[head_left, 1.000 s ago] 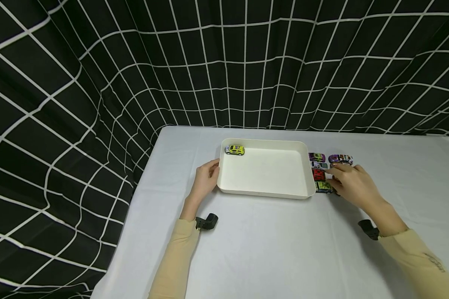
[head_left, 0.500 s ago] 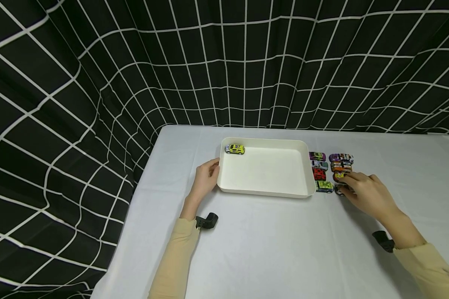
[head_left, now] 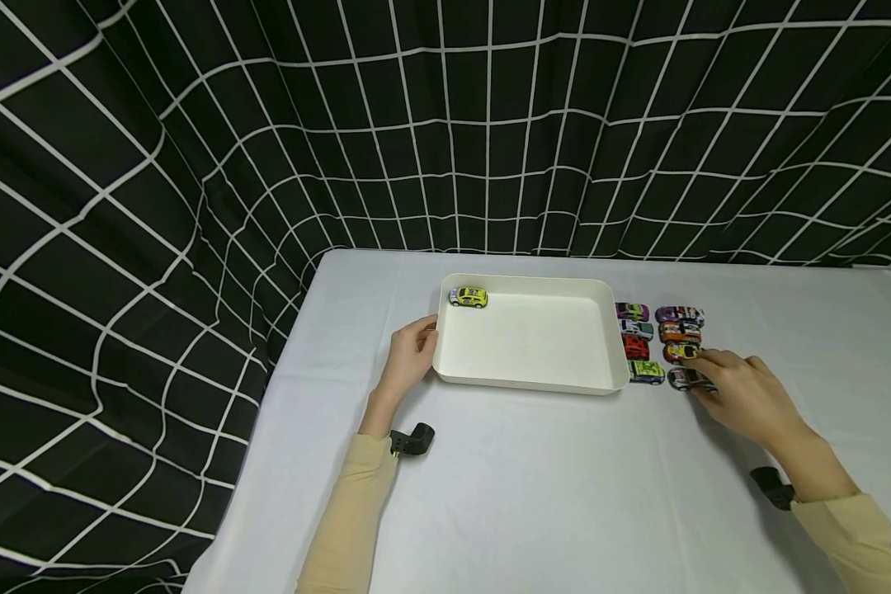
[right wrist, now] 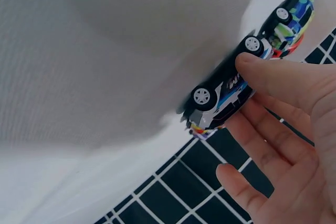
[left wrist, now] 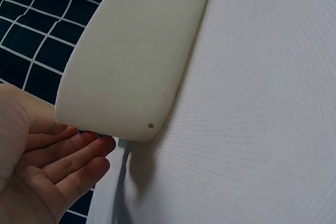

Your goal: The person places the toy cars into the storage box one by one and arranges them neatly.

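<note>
My left hand (head_left: 410, 353) rests at the left wall of a shallow white tray (head_left: 535, 384). In the left wrist view its fingers (left wrist: 79, 161) lie loosely beside the tray's end wall (left wrist: 126, 66), touching near the corner. A yellow toy car (head_left: 469, 297) sits in the tray's far left corner. Right of the tray, my right hand (head_left: 750, 396) pinches a black toy car (right wrist: 226, 85) at the near end of a row. The thumb (right wrist: 257, 72) presses its side, while the other fingers reach behind it, partly hidden. A red-and-yellow toy car (head_left: 681, 352) lies just beyond.
Farther along that row are an orange car (head_left: 680, 332) and a purple-and-white car (head_left: 679, 314). Against the tray's right wall stand a yellow-green car (head_left: 646, 372), a red car (head_left: 635, 347), a pale car (head_left: 637, 329) and a purple-green car (head_left: 632, 311). A black gridded curtain (head_left: 490, 132) hangs behind the white table (head_left: 535, 487).
My right hand has drawn back rightward and toward me, from over the cars to the black car, uncovering the orange and red-and-yellow cars. The left hand and tray stay put.
</note>
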Available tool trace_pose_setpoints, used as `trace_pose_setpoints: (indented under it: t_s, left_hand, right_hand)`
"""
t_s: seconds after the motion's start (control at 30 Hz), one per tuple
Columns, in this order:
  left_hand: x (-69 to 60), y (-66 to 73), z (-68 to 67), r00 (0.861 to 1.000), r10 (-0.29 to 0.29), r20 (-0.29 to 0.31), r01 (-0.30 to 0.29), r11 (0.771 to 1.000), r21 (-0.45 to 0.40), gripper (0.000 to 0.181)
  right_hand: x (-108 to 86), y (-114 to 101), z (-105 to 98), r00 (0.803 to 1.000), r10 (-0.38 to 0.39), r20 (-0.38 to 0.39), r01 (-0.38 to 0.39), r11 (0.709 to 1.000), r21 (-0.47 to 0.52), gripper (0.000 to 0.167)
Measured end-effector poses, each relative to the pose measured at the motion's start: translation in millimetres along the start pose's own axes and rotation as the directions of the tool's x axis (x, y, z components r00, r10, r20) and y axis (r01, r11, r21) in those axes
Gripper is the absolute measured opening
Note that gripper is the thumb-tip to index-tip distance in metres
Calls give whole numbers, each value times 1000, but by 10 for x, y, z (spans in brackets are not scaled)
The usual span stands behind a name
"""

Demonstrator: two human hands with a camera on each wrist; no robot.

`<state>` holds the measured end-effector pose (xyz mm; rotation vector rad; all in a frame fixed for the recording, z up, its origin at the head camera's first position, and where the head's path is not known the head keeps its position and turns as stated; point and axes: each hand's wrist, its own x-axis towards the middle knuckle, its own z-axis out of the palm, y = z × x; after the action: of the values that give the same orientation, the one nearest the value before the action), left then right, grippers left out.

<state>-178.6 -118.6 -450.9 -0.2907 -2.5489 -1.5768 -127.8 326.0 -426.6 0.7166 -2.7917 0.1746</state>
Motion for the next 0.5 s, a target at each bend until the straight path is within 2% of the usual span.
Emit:
trace_pose_setpoints:
  t_s: [0.23, 0.5]
  left_hand:
    - [4, -11, 4, 1000, -3, 0, 3, 1000, -3, 31]
    - [2, -12, 5, 1000, -2, -6, 2, 1000, -1, 31]
  right_hand:
    - [-39, 58, 3, 1000, 5, 8, -4, 1000, -7, 43]
    - [-46, 82, -1, 1000, -18, -16, 18, 1000, -13, 43]
